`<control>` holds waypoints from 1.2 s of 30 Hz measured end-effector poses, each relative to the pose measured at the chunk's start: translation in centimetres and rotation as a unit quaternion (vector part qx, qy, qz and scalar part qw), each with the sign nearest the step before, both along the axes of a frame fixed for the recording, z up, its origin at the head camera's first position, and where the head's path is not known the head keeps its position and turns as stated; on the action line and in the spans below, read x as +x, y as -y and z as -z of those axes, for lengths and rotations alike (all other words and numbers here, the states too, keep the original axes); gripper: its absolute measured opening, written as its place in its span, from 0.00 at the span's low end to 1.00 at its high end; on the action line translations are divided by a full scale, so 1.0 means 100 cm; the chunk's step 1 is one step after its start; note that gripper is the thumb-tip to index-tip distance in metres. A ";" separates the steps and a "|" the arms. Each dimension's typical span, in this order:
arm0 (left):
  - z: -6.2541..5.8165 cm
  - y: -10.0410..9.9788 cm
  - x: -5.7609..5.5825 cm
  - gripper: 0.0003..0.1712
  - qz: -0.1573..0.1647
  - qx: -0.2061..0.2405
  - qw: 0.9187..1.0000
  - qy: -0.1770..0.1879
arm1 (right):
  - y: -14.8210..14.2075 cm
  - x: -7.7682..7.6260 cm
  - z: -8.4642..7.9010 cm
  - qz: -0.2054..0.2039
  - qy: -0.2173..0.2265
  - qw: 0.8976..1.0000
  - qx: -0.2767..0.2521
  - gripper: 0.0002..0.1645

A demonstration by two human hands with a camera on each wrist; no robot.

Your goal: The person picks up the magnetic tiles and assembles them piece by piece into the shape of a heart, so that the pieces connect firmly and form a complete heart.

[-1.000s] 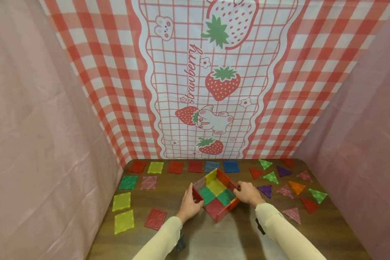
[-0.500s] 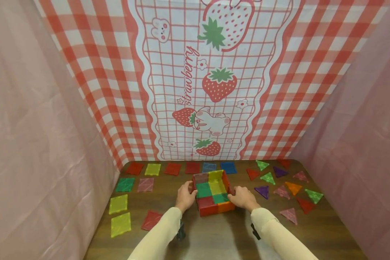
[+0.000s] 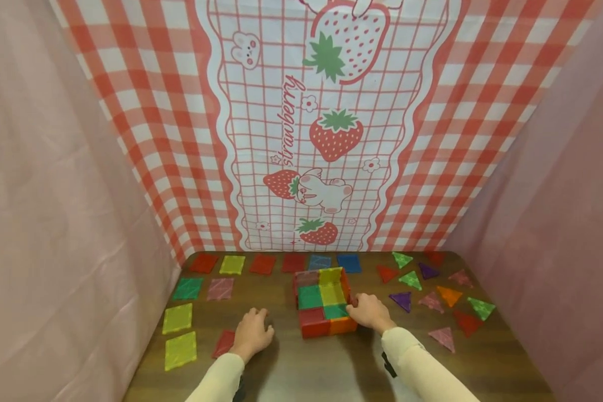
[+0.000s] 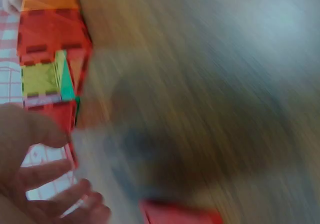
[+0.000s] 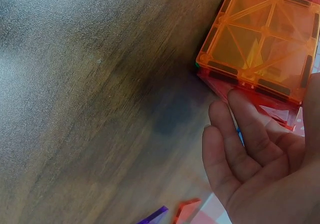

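Note:
A low open-topped box of translucent magnetic tiles (image 3: 315, 330) stands on the table, with red and orange tiles on its near side and green, yellow and red ones in its floor. My right hand (image 3: 369, 312) holds its right wall, thumb over the wall's edge; in the right wrist view the fingers (image 5: 250, 129) lie along the outside below an orange tile (image 5: 260, 38). Apart from the box, my left hand (image 3: 253, 333) hovers with spread fingers above a red square tile (image 3: 224, 343), which it partly covers. The left wrist view is blurred.
Square tiles, among them a blue one (image 3: 349, 263) and a yellow one (image 3: 180, 350), line the back and left of the brown wooden table (image 3: 311, 374). Several triangles, such as a purple one (image 3: 401, 301), lie at the right. Pink curtains (image 3: 70, 223) flank the table.
Both hands turned the box so its near side faces me. Then my left hand let go of it and moved left and nearer, over the red square tile. My right hand stays at the box.

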State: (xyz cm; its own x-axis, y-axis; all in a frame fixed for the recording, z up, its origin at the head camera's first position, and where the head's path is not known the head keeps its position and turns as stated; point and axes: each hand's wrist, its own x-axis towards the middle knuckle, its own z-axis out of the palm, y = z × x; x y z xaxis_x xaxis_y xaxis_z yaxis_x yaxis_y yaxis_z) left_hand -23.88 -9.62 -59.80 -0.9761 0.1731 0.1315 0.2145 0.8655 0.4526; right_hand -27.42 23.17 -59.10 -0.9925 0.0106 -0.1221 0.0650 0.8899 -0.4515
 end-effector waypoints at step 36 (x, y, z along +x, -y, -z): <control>0.006 0.017 0.011 0.45 0.045 -0.037 0.998 0.017 | -0.003 0.000 0.000 -0.010 0.017 1.000 -0.003 0.22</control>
